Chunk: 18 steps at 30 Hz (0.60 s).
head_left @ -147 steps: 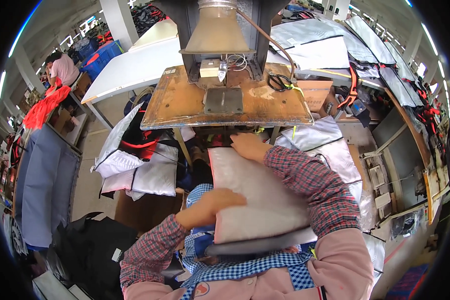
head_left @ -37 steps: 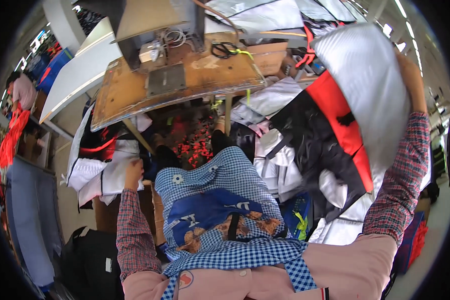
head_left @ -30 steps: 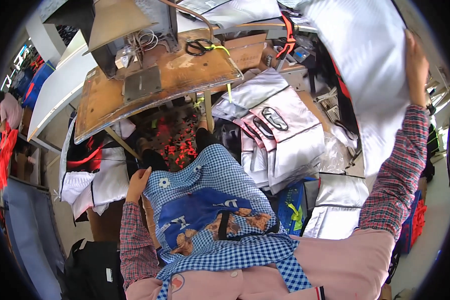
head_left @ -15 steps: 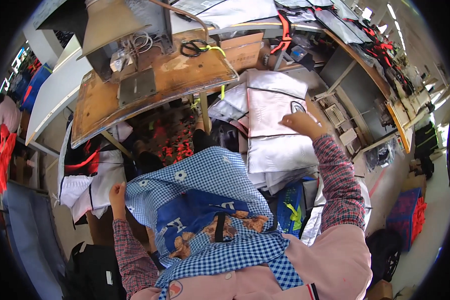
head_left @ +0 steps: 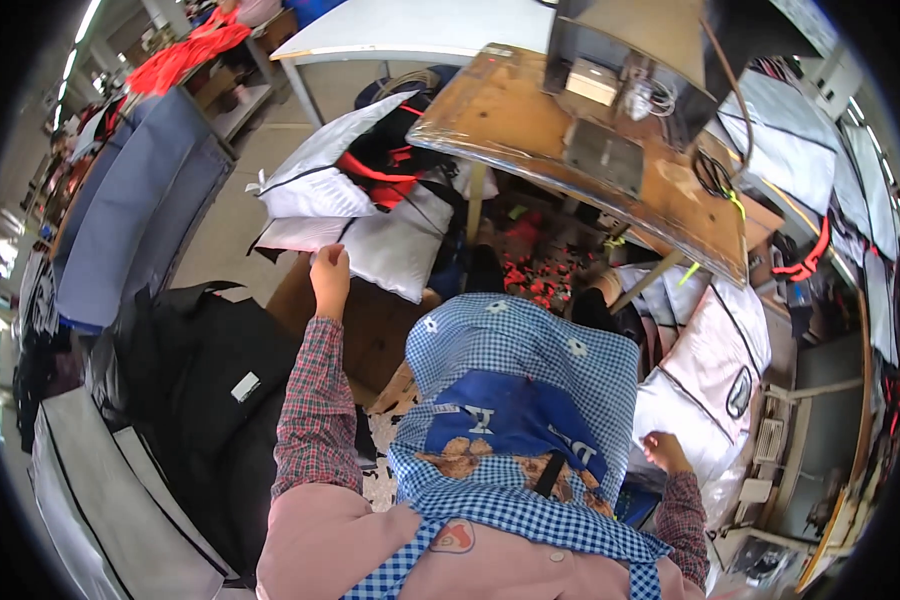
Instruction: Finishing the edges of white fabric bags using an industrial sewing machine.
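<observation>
My left hand (head_left: 330, 282) reaches forward, its fingers drawn together at the lower edge of a silver-white bag piece (head_left: 395, 245). Whether they grip that edge is not clear. The piece lies in a heap with another silver-white piece (head_left: 320, 190) and red and black straps (head_left: 380, 172). At my right side, my right hand (head_left: 667, 452) hangs low with its fingers loosely bent and apart, nothing in them. It is beside a stack of silver-white bag pieces (head_left: 705, 385) with black trim. A blue checked apron (head_left: 530, 350) covers my lap.
A worn wooden machine table (head_left: 530, 110) stands ahead, with a grey machine (head_left: 640, 60) on it. Red scraps (head_left: 540, 280) litter the floor beneath. Black fabric (head_left: 200, 370) and a cardboard box (head_left: 370, 340) are at my left. Grey-blue panels (head_left: 135, 220) stand farther left.
My view has swung to the left. My right hand has come off the top of the silver-white stack and back toward my side. My left hand has reached forward to the left heap.
</observation>
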{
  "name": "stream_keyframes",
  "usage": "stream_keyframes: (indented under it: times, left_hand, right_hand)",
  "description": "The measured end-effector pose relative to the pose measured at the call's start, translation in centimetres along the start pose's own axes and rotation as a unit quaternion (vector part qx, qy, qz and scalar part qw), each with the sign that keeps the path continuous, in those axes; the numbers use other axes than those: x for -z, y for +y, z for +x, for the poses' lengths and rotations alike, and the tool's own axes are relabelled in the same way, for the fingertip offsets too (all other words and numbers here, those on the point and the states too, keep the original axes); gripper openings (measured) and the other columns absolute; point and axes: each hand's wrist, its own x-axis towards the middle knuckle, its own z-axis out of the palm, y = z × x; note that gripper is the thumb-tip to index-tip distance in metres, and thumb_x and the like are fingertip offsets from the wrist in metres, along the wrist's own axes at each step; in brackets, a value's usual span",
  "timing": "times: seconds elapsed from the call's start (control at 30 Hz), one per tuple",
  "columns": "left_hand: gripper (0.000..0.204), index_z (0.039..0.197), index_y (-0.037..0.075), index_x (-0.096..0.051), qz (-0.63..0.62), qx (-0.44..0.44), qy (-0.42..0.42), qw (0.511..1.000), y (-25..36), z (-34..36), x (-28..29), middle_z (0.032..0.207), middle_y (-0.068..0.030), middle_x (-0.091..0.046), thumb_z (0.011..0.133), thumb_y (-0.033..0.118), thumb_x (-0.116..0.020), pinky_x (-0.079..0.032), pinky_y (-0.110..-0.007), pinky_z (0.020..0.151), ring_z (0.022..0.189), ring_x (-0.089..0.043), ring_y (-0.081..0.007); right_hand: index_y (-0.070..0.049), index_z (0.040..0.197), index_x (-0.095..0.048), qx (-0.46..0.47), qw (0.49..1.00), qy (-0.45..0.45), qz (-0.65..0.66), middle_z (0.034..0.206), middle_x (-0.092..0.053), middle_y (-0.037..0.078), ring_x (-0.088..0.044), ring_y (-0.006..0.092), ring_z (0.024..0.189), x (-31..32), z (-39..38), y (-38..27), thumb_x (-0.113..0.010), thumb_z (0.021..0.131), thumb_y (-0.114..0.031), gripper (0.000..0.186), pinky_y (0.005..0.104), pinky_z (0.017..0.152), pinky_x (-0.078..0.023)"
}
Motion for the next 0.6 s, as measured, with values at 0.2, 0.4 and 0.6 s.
stream_keyframes:
  times: [0.2, 0.4, 0.6]
  left_hand:
    - [0.054, 0.127, 0.002, -0.05, 0.16, -0.116, 0.106, 0.974, 4.2, 7.2, -1.8, 0.134, -0.0234, -0.047, 0.08, 0.022, -0.068, -0.036, -0.046, 0.102, 0.123, -0.043, -0.0402]
    - [0.041, 0.124, 0.008, -0.057, 0.265, -0.252, 0.093, 0.926, 5.6, 14.4, -2.9, 0.126, -0.0168, -0.057, 0.084, 0.014, -0.061, -0.043, -0.043, 0.097, 0.117, -0.052, -0.038]
    - [0.023, 0.106, 0.009, -0.064, 0.276, -0.253, 0.056, 0.926, 5.0, 14.5, -2.5, 0.092, -0.0141, -0.068, 0.087, 0.007, -0.051, -0.053, -0.043, 0.069, 0.083, -0.066, -0.0327]
  right_hand:
    - [-0.002, 0.088, -0.069, -0.065, 0.998, 0.0, -0.004, 0.064, -0.064, 0.005, -0.06, 0.0136, 0.053, -0.2, -0.9, 0.7, -0.057, 0.09, -0.015, 0.017, 0.0291, 0.05, -0.046]
    - [-0.002, 0.083, -0.067, -0.039, 0.998, 0.051, 0.015, 0.062, -0.063, 0.007, -0.059, 0.0155, 0.052, 0.7, -0.4, 0.7, -0.06, 0.088, -0.019, 0.019, 0.0309, 0.052, -0.047]
    - [-0.002, 0.083, -0.067, -0.036, 0.996, 0.081, -0.007, 0.063, -0.063, 0.009, -0.062, 0.0189, 0.055, -0.3, -1.8, 0.3, -0.061, 0.088, -0.021, 0.02, 0.0334, 0.057, -0.048]
